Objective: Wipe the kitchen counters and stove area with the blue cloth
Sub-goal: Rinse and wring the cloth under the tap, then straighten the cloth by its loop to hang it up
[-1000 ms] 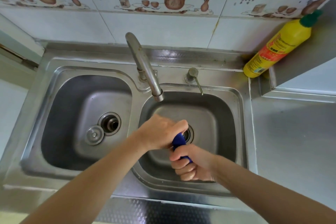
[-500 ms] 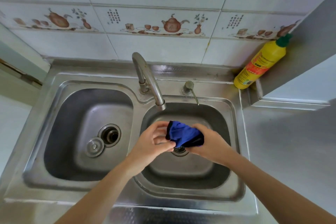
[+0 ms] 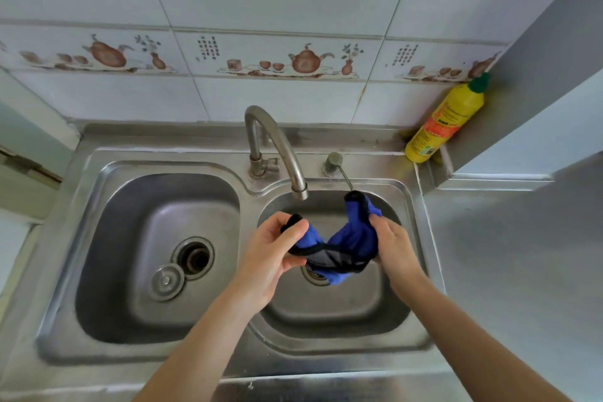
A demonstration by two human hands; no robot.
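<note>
Steel double sink (image 3: 98, 346) beneath both hands. Blue cloth (image 3: 346, 245), sagging between them above the right basin: left hand (image 3: 277, 254) pinches one corner, right hand (image 3: 393, 245) the other. A slack pinch could drop it into the basin.

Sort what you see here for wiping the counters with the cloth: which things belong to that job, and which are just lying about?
Belong to the job:
- blue cloth, held over the right basin
- left hand, gripping one end
- right hand, gripping the other end
- steel counter to the right

Just lying about:
- yellow bottle in the corner
- drain plug in the left basin
- tap, no water visible
</note>
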